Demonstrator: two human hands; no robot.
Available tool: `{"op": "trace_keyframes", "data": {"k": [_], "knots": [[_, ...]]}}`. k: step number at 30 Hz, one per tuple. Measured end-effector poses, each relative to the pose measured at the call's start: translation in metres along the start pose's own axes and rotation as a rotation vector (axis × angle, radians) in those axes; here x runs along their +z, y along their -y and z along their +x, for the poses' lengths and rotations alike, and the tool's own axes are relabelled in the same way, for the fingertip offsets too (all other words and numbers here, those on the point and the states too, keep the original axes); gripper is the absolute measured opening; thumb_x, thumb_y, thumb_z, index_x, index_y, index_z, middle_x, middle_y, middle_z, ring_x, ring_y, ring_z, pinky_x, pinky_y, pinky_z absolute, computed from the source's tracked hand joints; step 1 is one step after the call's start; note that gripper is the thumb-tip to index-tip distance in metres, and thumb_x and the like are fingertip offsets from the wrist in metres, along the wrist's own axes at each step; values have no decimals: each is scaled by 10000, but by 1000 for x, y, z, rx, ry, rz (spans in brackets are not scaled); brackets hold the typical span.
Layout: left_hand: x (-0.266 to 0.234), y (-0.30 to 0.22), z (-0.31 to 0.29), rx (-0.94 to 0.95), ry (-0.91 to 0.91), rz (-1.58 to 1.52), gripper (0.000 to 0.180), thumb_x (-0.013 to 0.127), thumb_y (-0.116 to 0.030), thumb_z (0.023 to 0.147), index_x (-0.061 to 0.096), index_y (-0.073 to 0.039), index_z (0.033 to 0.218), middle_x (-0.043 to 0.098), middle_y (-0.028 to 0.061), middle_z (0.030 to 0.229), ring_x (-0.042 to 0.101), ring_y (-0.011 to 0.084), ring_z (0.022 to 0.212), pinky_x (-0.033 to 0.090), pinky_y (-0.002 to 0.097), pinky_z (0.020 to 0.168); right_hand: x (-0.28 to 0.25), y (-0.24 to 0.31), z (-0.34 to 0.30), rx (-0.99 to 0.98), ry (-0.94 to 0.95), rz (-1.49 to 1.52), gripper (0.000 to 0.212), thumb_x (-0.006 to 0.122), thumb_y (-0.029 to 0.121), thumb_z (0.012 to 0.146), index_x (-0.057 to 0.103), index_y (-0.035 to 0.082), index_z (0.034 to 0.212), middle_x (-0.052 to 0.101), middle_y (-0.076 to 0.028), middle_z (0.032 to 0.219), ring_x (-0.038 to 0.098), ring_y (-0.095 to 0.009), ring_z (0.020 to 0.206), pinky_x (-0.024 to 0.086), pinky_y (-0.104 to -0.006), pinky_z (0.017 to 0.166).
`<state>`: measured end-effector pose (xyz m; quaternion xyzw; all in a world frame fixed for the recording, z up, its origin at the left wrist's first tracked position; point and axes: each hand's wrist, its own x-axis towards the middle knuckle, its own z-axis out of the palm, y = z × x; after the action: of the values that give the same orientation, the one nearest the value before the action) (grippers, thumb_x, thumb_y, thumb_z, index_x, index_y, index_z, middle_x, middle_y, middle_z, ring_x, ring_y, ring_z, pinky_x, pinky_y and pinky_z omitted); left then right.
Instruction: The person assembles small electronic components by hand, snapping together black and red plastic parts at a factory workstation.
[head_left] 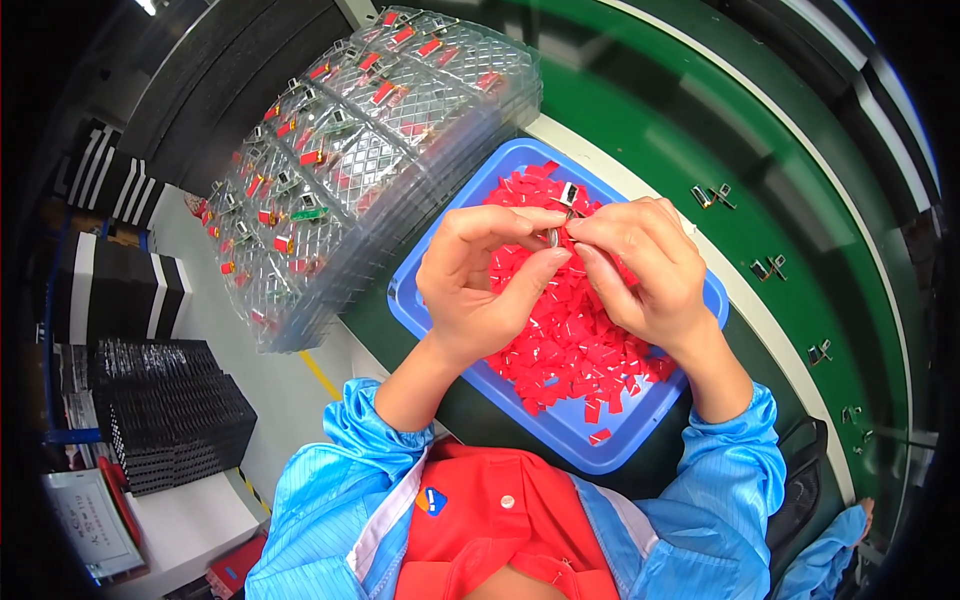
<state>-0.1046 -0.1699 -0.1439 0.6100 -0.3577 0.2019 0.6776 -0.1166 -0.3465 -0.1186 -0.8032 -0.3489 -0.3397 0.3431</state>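
Observation:
Above a blue plastic tray (600,455), my two hands meet fingertip to fingertip on a small electronic part (569,194) with a square, metal-framed end. My left hand (485,275) pinches its lower, silvery side between thumb and forefinger. From the other side, my right hand (650,262) closes thumb and forefinger on the same part, so its middle is mostly hidden. Beneath both hands, a heap of small red film-like pieces (560,350) fills much of the tray.
Left of the tray stand stacked clear plastic blister trays (390,150) holding small parts with red pieces. Similar parts (712,196) lie spaced along a green conveyor belt (640,110) on the right. Black trays (175,415) are stacked at far left. Another person's blue sleeve (825,555) shows lower right.

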Motion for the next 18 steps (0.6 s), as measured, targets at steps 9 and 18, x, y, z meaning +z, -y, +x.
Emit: {"op": "trace_keyframes", "data": {"k": [9,18], "knots": [[0,2,-1,27,-17,54,380,653,155,752,432,-15,1010,638,245,996,643,197,846,525,302,759,-3,3,3,-27,47,-102,258,717,-40,664,667,31,907,619,-89,809,598,-213,704,418,-310,614],[-3,2,-1,-12,17,25,363,666,140,752,366,-54,813,638,234,984,645,245,970,533,315,808,8,6,-3,26,-63,-30,222,699,-62,692,661,6,900,623,-103,797,612,-222,720,465,-303,643]]}}
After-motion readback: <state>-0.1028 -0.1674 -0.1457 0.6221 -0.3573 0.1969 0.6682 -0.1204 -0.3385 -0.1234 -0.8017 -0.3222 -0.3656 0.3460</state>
